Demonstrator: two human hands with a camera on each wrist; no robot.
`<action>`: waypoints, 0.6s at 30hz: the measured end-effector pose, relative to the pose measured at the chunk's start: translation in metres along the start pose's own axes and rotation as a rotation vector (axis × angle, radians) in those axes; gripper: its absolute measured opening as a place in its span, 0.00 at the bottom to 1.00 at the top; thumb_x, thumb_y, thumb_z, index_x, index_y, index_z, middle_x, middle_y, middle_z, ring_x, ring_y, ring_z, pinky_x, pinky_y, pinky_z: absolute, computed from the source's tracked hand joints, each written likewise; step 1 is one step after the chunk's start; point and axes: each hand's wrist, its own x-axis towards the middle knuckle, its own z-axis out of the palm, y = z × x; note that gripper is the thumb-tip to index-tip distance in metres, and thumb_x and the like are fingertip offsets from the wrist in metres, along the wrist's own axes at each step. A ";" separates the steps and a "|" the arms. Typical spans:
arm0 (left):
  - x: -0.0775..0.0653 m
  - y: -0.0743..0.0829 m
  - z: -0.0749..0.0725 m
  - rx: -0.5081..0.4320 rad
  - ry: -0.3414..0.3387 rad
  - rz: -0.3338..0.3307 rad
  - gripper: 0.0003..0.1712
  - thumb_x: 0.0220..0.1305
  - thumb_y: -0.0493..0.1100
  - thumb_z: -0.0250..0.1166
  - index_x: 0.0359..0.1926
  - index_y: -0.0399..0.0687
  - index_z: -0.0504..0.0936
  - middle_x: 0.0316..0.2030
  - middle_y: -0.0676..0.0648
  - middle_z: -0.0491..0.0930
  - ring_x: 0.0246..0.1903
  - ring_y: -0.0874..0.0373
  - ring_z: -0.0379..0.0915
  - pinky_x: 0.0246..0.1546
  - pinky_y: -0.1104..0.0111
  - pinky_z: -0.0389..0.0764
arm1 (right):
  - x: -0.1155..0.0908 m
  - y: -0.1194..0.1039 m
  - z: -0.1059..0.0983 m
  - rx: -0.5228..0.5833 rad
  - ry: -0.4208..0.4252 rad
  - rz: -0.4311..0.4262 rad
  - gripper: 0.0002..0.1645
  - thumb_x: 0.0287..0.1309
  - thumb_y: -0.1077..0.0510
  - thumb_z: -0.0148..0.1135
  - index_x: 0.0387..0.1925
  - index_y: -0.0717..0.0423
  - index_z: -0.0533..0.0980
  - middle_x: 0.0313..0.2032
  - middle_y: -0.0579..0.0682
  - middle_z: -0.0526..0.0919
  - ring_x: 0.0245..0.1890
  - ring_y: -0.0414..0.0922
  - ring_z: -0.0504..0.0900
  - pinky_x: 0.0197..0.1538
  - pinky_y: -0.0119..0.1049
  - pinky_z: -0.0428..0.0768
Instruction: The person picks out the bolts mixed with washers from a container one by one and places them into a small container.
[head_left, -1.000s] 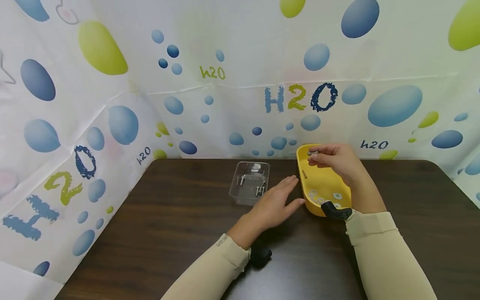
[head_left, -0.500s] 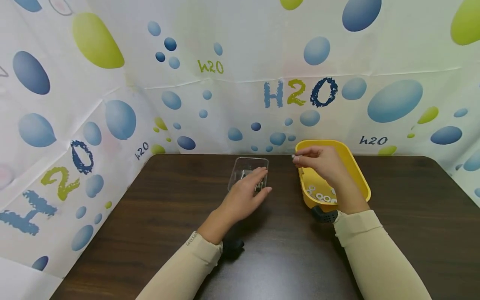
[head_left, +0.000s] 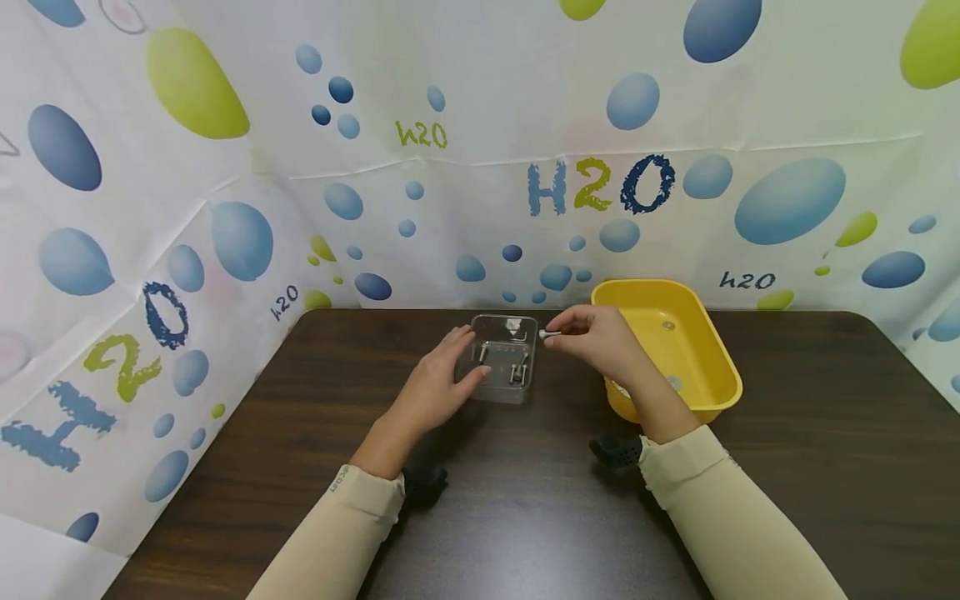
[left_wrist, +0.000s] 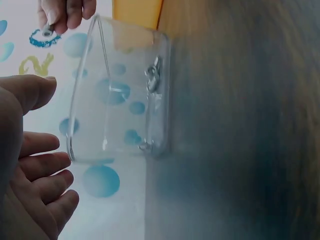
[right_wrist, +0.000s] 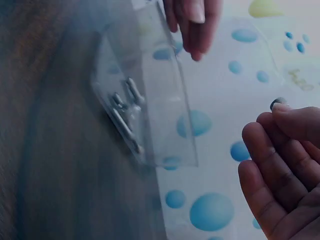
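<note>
My right hand (head_left: 600, 342) pinches a small metal bolt (head_left: 549, 333) between thumb and fingertips, just right of a clear plastic box (head_left: 500, 393). The bolt's round end (left_wrist: 47, 32) faces the left wrist camera. My left hand (head_left: 427, 392) is spread at the box's left side, its fingertips and thumb overlapping the rim in the head view and holding nothing. Several metal bolts (head_left: 517, 372) lie on the box floor, one of them apart (head_left: 483, 353) toward the left. To the right stands a yellow bin (head_left: 723, 375), partly hidden behind my right wrist.
Washers (head_left: 668, 326) lie inside the yellow bin. Both containers stand on a dark wooden table (head_left: 495, 517), near its back edge. Behind it hangs a white sheet (head_left: 480, 83) printed with blue and green drops.
My right hand has carried the bolt left, out from over the yellow bin to the clear box. My left hand has moved left from beside the bin, across the box to its left side.
</note>
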 end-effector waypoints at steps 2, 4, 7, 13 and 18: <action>0.000 -0.004 -0.001 0.001 -0.007 -0.020 0.37 0.69 0.56 0.61 0.71 0.42 0.65 0.73 0.43 0.61 0.75 0.50 0.51 0.71 0.50 0.59 | 0.000 -0.001 0.007 -0.007 -0.007 -0.018 0.10 0.54 0.53 0.73 0.37 0.52 0.85 0.36 0.49 0.87 0.37 0.47 0.81 0.42 0.37 0.82; 0.001 -0.008 0.000 -0.001 -0.020 -0.037 0.38 0.68 0.57 0.61 0.72 0.42 0.65 0.73 0.43 0.60 0.75 0.50 0.51 0.71 0.50 0.59 | 0.000 -0.001 0.014 -0.021 -0.019 -0.038 0.09 0.54 0.53 0.74 0.36 0.51 0.85 0.35 0.47 0.87 0.35 0.46 0.82 0.40 0.37 0.82; 0.002 -0.012 0.000 -0.008 -0.052 -0.058 0.40 0.68 0.57 0.61 0.73 0.42 0.63 0.74 0.44 0.59 0.75 0.49 0.51 0.71 0.49 0.59 | 0.002 0.000 0.023 -0.033 -0.040 -0.066 0.08 0.53 0.53 0.74 0.34 0.50 0.86 0.33 0.46 0.88 0.33 0.45 0.83 0.39 0.36 0.83; 0.002 -0.021 0.000 -0.023 -0.129 -0.079 0.44 0.67 0.61 0.60 0.75 0.44 0.58 0.76 0.46 0.55 0.74 0.48 0.51 0.71 0.48 0.60 | 0.006 0.002 0.037 -0.033 -0.080 -0.097 0.09 0.55 0.53 0.73 0.38 0.49 0.87 0.34 0.45 0.88 0.35 0.42 0.84 0.40 0.37 0.83; 0.002 -0.026 -0.001 -0.031 -0.175 -0.089 0.47 0.66 0.65 0.59 0.76 0.46 0.56 0.76 0.47 0.53 0.74 0.46 0.52 0.70 0.46 0.60 | 0.008 -0.001 0.041 -0.039 -0.089 -0.086 0.10 0.56 0.52 0.71 0.40 0.48 0.87 0.36 0.45 0.89 0.37 0.41 0.85 0.42 0.38 0.84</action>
